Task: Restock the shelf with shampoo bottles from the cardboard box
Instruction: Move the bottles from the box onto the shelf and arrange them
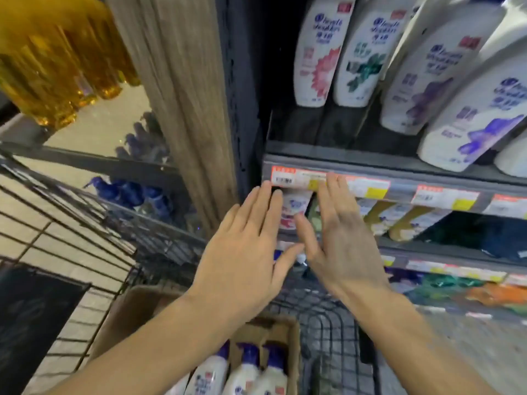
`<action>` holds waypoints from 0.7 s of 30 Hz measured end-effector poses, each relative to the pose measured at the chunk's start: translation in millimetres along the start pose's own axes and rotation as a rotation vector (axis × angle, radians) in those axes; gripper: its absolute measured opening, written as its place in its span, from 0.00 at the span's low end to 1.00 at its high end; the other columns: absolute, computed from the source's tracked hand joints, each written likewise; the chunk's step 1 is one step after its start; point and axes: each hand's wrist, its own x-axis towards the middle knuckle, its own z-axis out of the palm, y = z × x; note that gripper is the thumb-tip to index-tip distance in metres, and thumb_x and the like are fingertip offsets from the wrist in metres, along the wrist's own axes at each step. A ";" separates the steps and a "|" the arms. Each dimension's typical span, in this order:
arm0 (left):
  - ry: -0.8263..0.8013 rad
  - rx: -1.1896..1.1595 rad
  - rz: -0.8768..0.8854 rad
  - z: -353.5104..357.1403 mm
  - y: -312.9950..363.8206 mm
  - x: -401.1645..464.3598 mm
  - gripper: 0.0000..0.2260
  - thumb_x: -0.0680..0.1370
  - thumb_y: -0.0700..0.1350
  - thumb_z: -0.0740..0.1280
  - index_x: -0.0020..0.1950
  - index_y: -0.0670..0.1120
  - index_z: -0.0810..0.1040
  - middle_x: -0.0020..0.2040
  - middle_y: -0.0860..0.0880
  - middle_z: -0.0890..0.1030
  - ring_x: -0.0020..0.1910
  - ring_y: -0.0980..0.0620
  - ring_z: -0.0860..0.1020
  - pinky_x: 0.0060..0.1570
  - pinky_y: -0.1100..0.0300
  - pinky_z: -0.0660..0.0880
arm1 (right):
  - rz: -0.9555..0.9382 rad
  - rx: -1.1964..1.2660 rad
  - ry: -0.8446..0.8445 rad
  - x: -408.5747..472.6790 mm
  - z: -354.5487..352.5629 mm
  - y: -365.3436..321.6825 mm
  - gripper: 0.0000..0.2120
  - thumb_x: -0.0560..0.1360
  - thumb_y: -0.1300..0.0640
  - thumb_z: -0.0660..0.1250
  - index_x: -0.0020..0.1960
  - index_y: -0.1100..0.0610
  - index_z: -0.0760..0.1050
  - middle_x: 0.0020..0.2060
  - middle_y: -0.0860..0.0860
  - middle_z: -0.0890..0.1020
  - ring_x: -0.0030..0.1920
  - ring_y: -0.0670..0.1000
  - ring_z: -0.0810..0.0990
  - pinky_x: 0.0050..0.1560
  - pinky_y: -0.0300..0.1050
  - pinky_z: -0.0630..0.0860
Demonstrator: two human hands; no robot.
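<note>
At the shelf edge, left hand and right hand are both flat, fingers straight, flanking a white shampoo bottle on the lower shelf — contact cannot be confirmed. Neither hand grips anything. Further bottles stand in the cardboard box below, purple caps up. Judgement: smooth rigid plastic, moderately heavy when full, liable to slip — best gripped round the body below the cap.
</note>
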 end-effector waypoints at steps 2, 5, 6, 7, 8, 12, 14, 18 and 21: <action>-0.103 0.052 -0.027 17.2 -20.2 -42.4 0.34 0.79 0.63 0.48 0.77 0.39 0.59 0.77 0.41 0.60 0.76 0.44 0.60 0.72 0.48 0.63 | 0.006 0.063 -0.119 -48.1 22.7 -28.9 0.31 0.82 0.43 0.48 0.77 0.62 0.57 0.78 0.55 0.56 0.78 0.51 0.49 0.76 0.45 0.53; -0.276 0.094 -0.100 45.5 -56.1 -93.8 0.36 0.78 0.64 0.42 0.78 0.41 0.56 0.78 0.43 0.56 0.77 0.46 0.56 0.74 0.49 0.57 | 0.050 0.174 -0.297 -102.2 54.0 -59.1 0.30 0.82 0.43 0.50 0.78 0.60 0.55 0.79 0.51 0.46 0.79 0.48 0.44 0.76 0.45 0.57; -0.320 0.104 -0.136 54.3 -68.2 -107.2 0.36 0.78 0.64 0.40 0.78 0.41 0.56 0.78 0.43 0.56 0.77 0.46 0.56 0.74 0.49 0.57 | 0.047 0.179 -0.290 -114.2 61.7 -65.3 0.30 0.81 0.45 0.52 0.77 0.61 0.58 0.79 0.52 0.48 0.79 0.50 0.48 0.75 0.46 0.61; -0.359 0.109 -0.170 63.9 -79.6 -120.0 0.37 0.77 0.65 0.38 0.78 0.42 0.56 0.79 0.44 0.56 0.77 0.47 0.56 0.74 0.49 0.56 | 0.044 0.162 -0.260 -124.2 67.4 -71.0 0.29 0.81 0.46 0.55 0.76 0.62 0.61 0.79 0.53 0.51 0.79 0.52 0.52 0.73 0.46 0.63; -0.400 0.110 -0.201 73.8 -90.3 -132.7 0.39 0.76 0.66 0.35 0.78 0.42 0.53 0.79 0.45 0.53 0.78 0.48 0.53 0.75 0.49 0.55 | 0.040 0.129 -0.240 -132.9 72.1 -77.0 0.28 0.81 0.46 0.55 0.75 0.63 0.62 0.78 0.55 0.55 0.78 0.53 0.54 0.73 0.48 0.63; -0.539 0.093 -0.339 113.8 -130.7 -175.5 0.36 0.77 0.65 0.38 0.79 0.45 0.43 0.80 0.47 0.42 0.79 0.51 0.43 0.76 0.51 0.47 | 0.237 0.156 -0.520 -162.7 86.7 -92.8 0.34 0.79 0.39 0.42 0.77 0.58 0.58 0.76 0.53 0.63 0.76 0.50 0.58 0.72 0.41 0.60; -0.624 0.082 -0.401 126.6 -145.2 -194.1 0.36 0.78 0.65 0.41 0.79 0.44 0.43 0.80 0.46 0.42 0.79 0.50 0.43 0.75 0.50 0.47 | 0.377 0.082 -0.731 -177.4 94.8 -92.9 0.27 0.81 0.43 0.49 0.75 0.56 0.57 0.70 0.53 0.67 0.69 0.53 0.67 0.65 0.44 0.69; -0.713 0.065 -0.497 143.6 -155.5 -235.6 0.48 0.67 0.71 0.26 0.79 0.42 0.43 0.80 0.44 0.46 0.79 0.48 0.48 0.74 0.50 0.54 | 0.400 -0.215 -0.869 -202.5 116.9 -85.2 0.19 0.75 0.65 0.58 0.63 0.72 0.71 0.54 0.62 0.80 0.49 0.56 0.83 0.43 0.41 0.78; -0.742 0.017 -0.589 158.3 -154.1 -259.5 0.37 0.78 0.65 0.41 0.78 0.41 0.43 0.80 0.41 0.47 0.79 0.46 0.49 0.74 0.50 0.58 | 0.552 -0.173 -1.069 -208.4 120.8 -89.1 0.21 0.80 0.57 0.55 0.70 0.66 0.64 0.62 0.58 0.78 0.61 0.56 0.78 0.57 0.46 0.75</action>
